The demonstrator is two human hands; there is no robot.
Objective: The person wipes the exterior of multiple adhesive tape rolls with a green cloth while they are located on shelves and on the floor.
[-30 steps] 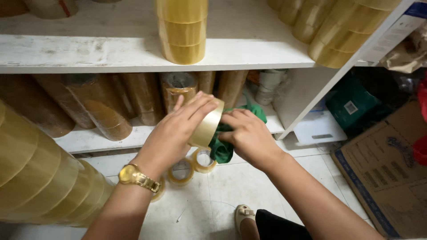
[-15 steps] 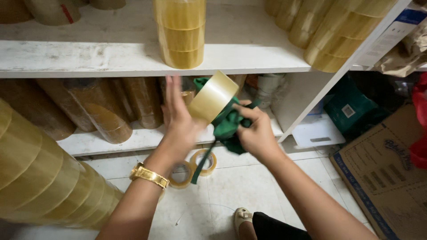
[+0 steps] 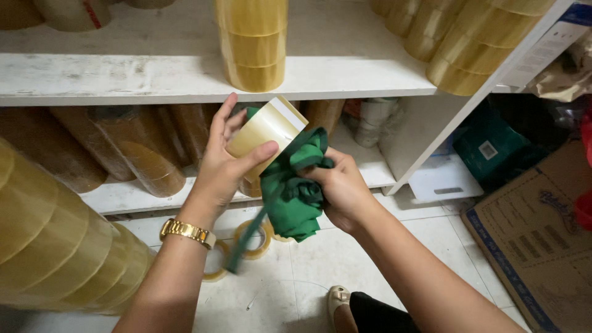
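Now: left hand [image 3: 225, 166] grips clear packing tape roll [image 3: 265, 132] | right hand [image 3: 339, 188] closed on green cloth [image 3: 290, 197], touching the roll | behind: white shelf [image 3: 154, 77]

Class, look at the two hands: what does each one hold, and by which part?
The left hand grips a roll of clear tape around its outer curved face, thumb across the front. The right hand holds a bunched green cloth by its upper folds.

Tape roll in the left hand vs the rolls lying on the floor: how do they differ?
The tape roll in the left hand is thick, nearly full and tilted in the air; the floor rolls are thin rings, mostly used up, lying flat on the tile. The held one touches the green cloth; the floor ones lie apart. Both are yellowish clear tape.
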